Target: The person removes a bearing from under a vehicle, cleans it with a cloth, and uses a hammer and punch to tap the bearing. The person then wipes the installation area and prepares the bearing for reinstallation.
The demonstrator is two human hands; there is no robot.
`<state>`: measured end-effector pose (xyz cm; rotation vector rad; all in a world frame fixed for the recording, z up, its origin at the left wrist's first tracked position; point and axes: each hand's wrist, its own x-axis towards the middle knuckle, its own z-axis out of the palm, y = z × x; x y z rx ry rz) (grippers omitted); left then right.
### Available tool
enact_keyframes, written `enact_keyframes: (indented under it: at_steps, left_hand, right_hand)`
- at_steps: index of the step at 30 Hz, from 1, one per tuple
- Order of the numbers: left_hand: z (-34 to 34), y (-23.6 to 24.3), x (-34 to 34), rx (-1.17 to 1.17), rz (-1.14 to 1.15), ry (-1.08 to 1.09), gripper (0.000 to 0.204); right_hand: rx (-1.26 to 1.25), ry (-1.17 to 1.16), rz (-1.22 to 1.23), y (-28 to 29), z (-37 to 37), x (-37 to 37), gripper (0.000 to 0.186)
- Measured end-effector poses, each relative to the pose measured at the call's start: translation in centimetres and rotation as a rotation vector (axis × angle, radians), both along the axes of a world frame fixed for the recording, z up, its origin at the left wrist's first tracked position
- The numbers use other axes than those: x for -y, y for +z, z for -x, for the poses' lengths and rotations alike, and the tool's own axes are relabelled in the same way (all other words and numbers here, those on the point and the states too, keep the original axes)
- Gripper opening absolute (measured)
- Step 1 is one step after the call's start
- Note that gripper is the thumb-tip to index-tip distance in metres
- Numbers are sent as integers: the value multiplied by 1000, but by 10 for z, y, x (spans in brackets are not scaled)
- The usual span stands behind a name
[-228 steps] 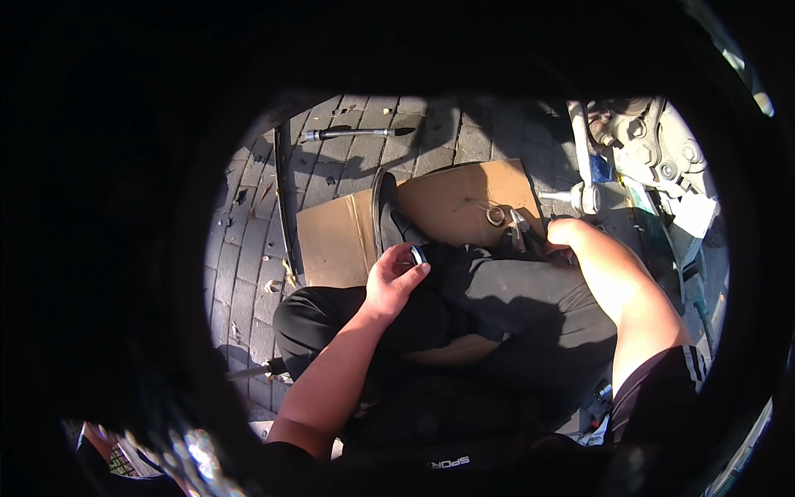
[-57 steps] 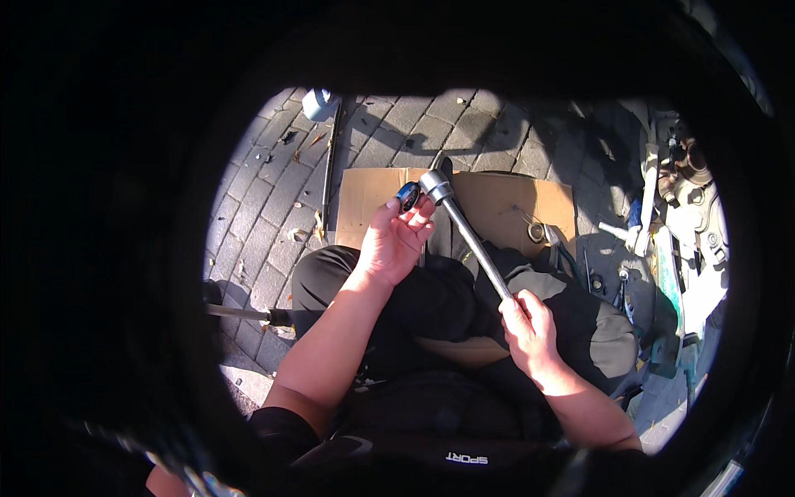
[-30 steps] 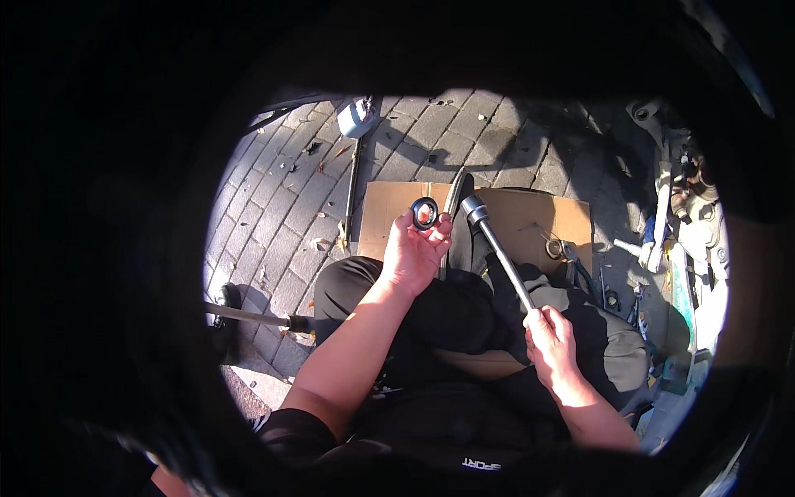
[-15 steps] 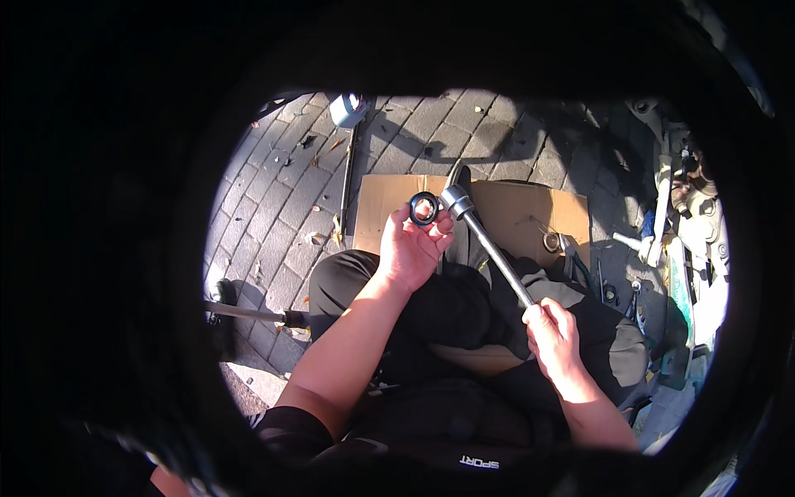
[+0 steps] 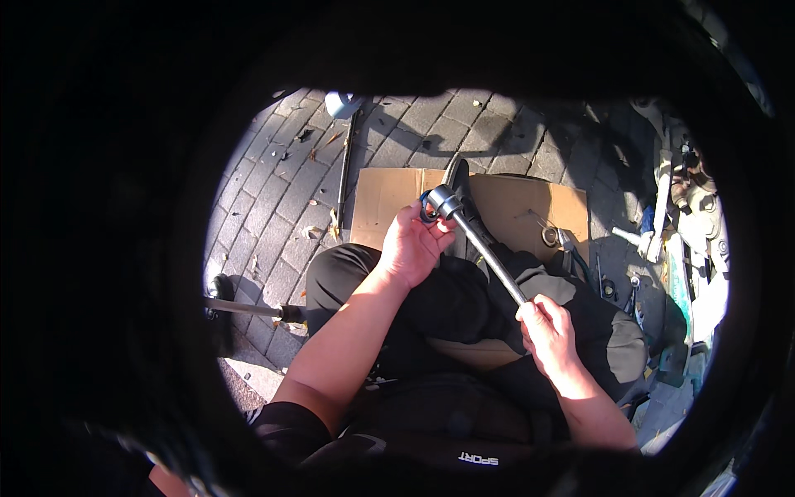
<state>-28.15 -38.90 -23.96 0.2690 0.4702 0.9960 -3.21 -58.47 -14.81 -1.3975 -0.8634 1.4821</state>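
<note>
My left hand (image 5: 416, 244) is raised above my lap, its fingers closed round a dark ring (image 5: 427, 207) that looks like a bearing or seal. My right hand (image 5: 547, 327) grips the lower end of a long metal rod (image 5: 494, 261) with a wide cylindrical socket-like head (image 5: 445, 201). The head overlaps the ring and partly hides it; whether the two touch I cannot tell. The rod slants from lower right up to the left.
Flattened cardboard (image 5: 530, 207) lies under my legs on grey paving (image 5: 269, 199). A small ring (image 5: 550, 237) rests on it. Metal vehicle parts (image 5: 700, 211) and scattered tools (image 5: 633, 294) are at right. A dark bar (image 5: 346, 170) and a blue roll-like object (image 5: 340, 104) lie far left.
The rod's head has moved left, over to the ring in my left hand. The ring has turned and is now partly covered. My right hand has shifted slightly up and left.
</note>
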Motion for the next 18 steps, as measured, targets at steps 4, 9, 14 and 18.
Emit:
enact_keyframes:
  at_steps: [4,9,14,18]
  left_hand:
    - [2,-3,-2,18,-10,20,33]
    - [5,0,0,34,-33,26,34]
    - [1,8,6,-55,-92,-65,33]
    - [-4,10,13,-135,-74,-125,34]
  right_hand:
    - [-75,-43,92,4,1,0,34]
    - [-102,-180,214,2,0,-7,33]
    - [-25,-221,362,-3,-1,-10,32]
    - [-340,-260,419,-4,-7,-12,40]
